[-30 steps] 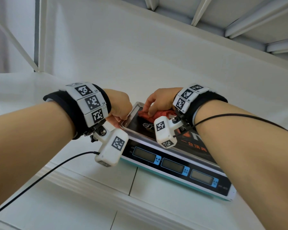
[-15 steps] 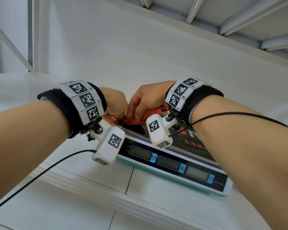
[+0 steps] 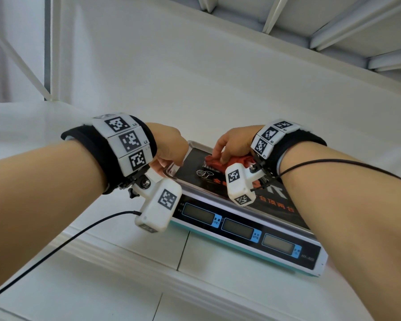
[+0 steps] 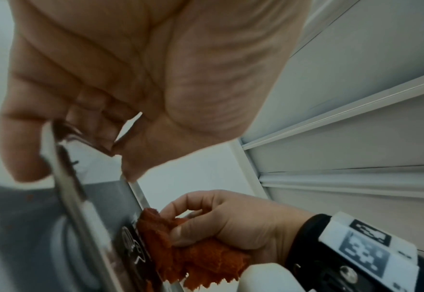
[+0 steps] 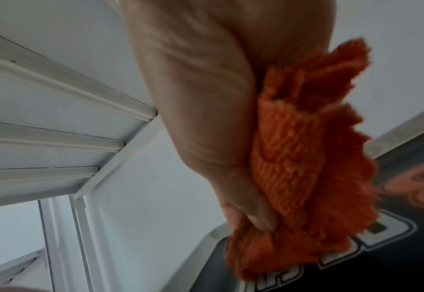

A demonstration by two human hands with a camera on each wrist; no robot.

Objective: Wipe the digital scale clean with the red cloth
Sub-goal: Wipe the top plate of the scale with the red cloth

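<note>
The digital scale [image 3: 248, 230] lies on a white shelf, with a black printed weighing pan [image 3: 195, 163] rimmed in steel and three grey displays on its front. My left hand [image 3: 169, 154] pinches the pan's near-left corner [image 4: 63, 138], thumb on top and fingers curled under the rim. My right hand [image 3: 232, 144] grips the bunched red cloth [image 3: 220, 164] and presses it onto the far left part of the pan. In the right wrist view the red cloth [image 5: 305, 158] fills the palm, with the thumb [image 5: 255, 213] clamped over it.
The white shelf [image 3: 102, 286] carries the scale, with a raised lip along its front. A white back wall [image 3: 195, 77] rises close behind, and another shelf with ribs [image 3: 357, 26] hangs overhead. A black cable [image 3: 56, 249] trails from my left wrist camera.
My right hand swept the cloth to the pan's left corner beside the left hand, then back right toward the pan's middle. The left hand kept its hold on the corner.
</note>
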